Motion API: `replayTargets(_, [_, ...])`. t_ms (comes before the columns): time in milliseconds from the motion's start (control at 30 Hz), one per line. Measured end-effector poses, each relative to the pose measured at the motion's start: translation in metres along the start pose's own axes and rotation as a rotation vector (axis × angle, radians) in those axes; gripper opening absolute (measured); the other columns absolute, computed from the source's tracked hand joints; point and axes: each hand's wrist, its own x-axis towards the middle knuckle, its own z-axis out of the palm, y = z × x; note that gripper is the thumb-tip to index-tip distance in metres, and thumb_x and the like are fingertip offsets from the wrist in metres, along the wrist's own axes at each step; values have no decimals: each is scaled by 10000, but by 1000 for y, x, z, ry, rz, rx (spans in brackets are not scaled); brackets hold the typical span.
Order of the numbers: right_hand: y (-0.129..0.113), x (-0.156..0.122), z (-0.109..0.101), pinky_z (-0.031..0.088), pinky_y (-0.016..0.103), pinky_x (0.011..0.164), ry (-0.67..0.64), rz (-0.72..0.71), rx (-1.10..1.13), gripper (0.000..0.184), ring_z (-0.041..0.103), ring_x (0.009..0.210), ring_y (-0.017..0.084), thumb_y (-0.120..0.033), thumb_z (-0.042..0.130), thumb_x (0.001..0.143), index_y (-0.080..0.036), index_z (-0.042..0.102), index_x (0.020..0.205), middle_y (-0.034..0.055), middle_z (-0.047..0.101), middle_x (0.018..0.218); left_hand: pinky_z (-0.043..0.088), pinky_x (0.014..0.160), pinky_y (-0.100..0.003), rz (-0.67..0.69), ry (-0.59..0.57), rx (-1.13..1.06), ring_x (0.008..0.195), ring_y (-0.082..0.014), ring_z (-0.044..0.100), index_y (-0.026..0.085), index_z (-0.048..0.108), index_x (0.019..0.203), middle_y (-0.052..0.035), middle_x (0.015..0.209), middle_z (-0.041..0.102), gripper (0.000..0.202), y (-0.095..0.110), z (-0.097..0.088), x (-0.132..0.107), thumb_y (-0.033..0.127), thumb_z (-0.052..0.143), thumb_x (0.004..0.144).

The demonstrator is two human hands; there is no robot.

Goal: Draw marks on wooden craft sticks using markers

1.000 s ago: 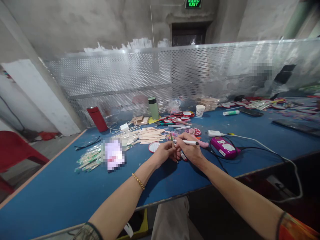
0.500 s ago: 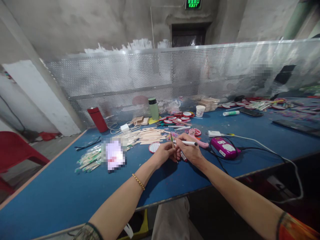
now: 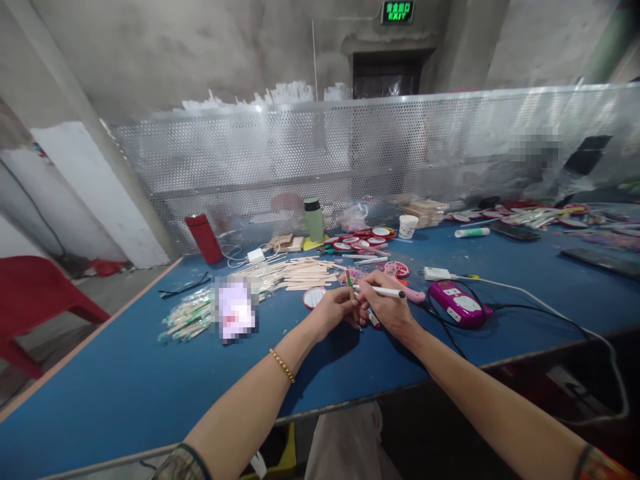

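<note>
Between the fingers of my left hand (image 3: 334, 312) stands a thin wooden stick (image 3: 349, 279) with a green part near its top. A white marker (image 3: 387, 292) with a black end is gripped in my right hand (image 3: 393, 313), lying across it and pointing toward the stick. Both hands meet just above the blue table, the fingers almost touching; the marker's tip is too small to make out. Beside my left hand lies a round white disc (image 3: 313, 298) with a red rim. Another pen (image 3: 374, 319) lies under my right hand, partly hidden.
Pale wooden sticks (image 3: 306, 274) lie behind my hands, bagged sticks (image 3: 193, 312) and a lit phone (image 3: 236, 310) to the left. A purple device (image 3: 456, 303) with cables sits at right. Behind stand a red bottle (image 3: 204, 239), a green bottle (image 3: 314, 221) and a paper cup (image 3: 407, 227).
The view has shifted a little, so everything sits slightly farther right in the picture. My hands keep the same hold on the stick and the marker.
</note>
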Motion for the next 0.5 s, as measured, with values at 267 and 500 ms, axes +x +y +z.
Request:
replayTargets(267, [1, 0, 0, 414, 191, 300, 14, -8, -27, 353, 539, 333, 105, -533, 604, 830, -206, 519, 727, -47, 580, 528, 519, 525, -244, -4, 3, 0, 574, -149, 657, 156, 487, 707, -41, 642, 658, 478, -1, 0, 0, 523, 790, 656])
replayTargets(500, [-6, -1, 1, 424, 197, 297, -12, -2, 8, 378, 532, 320, 108, -564, 606, 816, -215, 502, 719, -64, 551, 495, 517, 515, -234, 0, 7, 13, 565, -143, 657, 159, 488, 695, -33, 625, 652, 497, 1, 1, -1, 546, 792, 634])
